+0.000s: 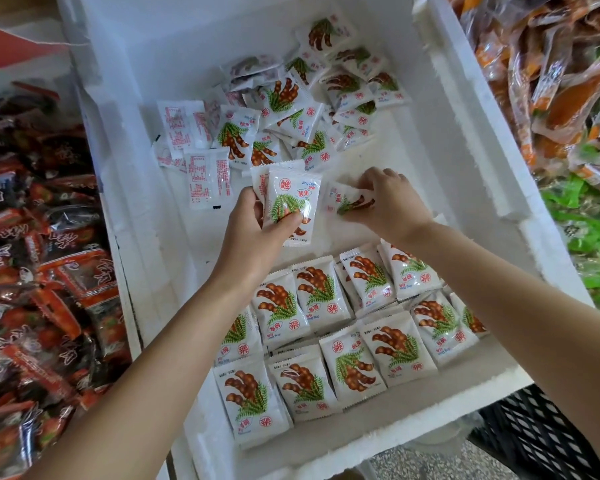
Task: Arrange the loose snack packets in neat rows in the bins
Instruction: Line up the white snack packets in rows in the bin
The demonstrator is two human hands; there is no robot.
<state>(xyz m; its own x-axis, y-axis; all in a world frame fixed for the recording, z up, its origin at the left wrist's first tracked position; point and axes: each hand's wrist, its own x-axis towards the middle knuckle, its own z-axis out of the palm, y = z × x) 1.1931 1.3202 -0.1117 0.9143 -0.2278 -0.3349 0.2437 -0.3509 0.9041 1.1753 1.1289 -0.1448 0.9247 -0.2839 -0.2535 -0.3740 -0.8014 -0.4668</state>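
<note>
— Head view: left hand (257,237) gripping what?
— Small stack of packets (291,199), clasped in curled fingers (249,199).
— And the right hand (388,202)?
— Pinching a single packet (343,199) at the stack's three o'clock, long axis roughly nine-to-three.
— Elsewhere in the bin (125,98)?
— Loose pile (291,109) at twelve; neat rows (326,323) at six, nearer.

Likely a shop: bulk snack bins (471,140).

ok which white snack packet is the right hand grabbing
The lone white tamarind-print packet on the white foam bin floor, beside the stack in the left hand.
</note>
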